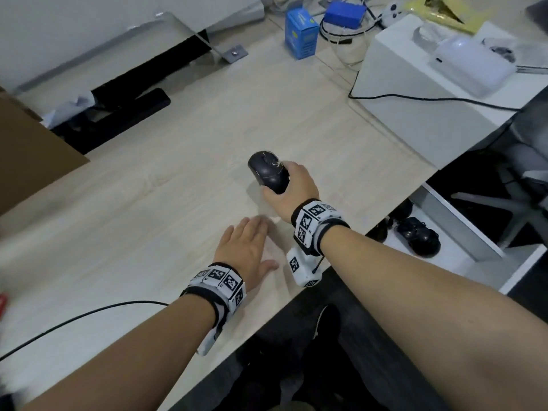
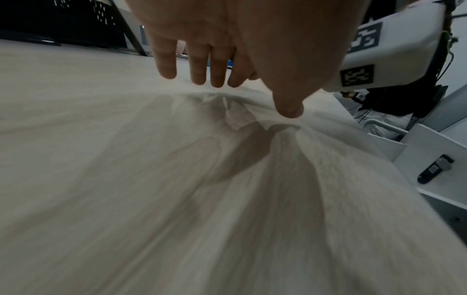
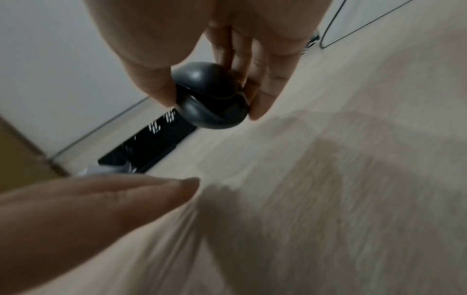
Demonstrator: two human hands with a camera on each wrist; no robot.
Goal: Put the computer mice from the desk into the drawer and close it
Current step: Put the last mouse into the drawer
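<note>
Computer mouse (image 1: 269, 175), black and glossy, sits pinched between the thumb and fingers of the right hand (image 1: 292, 191) at the centre of the head view, held just above the pale wood-grain desk (image 1: 166, 209); the right wrist view shows the thumb on one flank and the fingers (image 3: 267, 79) on the other. The left hand (image 1: 247, 247) lies below it in the frame, palm down with fingers straight and spread, holding nothing, and the left wrist view shows its fingertips (image 2: 166, 65) low over the desktop. Both wrists carry white bands printed with black-and-white markers. At the right edge of the head view, below the desk's edge, a white drawer (image 1: 486, 253) stands open with dark mice (image 1: 418, 235) already lying inside. Toward the top of the frame sit a blue carton (image 1: 301, 32), a blue block (image 1: 344, 13) and a white box (image 1: 415, 84) with a black cable (image 1: 430, 99) trailing across it. A brown cardboard panel (image 1: 32, 155) fills the left edge, and another black cable (image 1: 80, 317) crosses the desk at lower left.
</note>
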